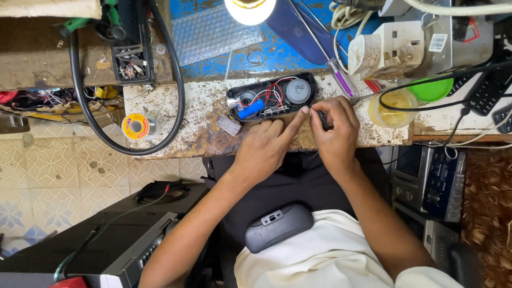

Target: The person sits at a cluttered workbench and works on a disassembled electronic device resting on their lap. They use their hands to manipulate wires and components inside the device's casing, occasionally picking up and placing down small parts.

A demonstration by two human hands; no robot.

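Pressing the opened speaker (272, 97) (near bench edge), left hand (265, 146) points; right hand (335, 130) grips a tool (323, 120).

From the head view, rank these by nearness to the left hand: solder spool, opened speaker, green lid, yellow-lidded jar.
1. Opened speaker: touched by the left hand's fingertip.
2. Yellow-lidded jar: right, beyond the right hand.
3. Solder spool: left on the bench; nearly tied with the jar.
4. Green lid: farthest right.

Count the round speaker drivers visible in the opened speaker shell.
2. One larger grey driver sits at the right end of the opened speaker shell; a smaller one sits left of centre, above the blue cell. Wires may hide more.
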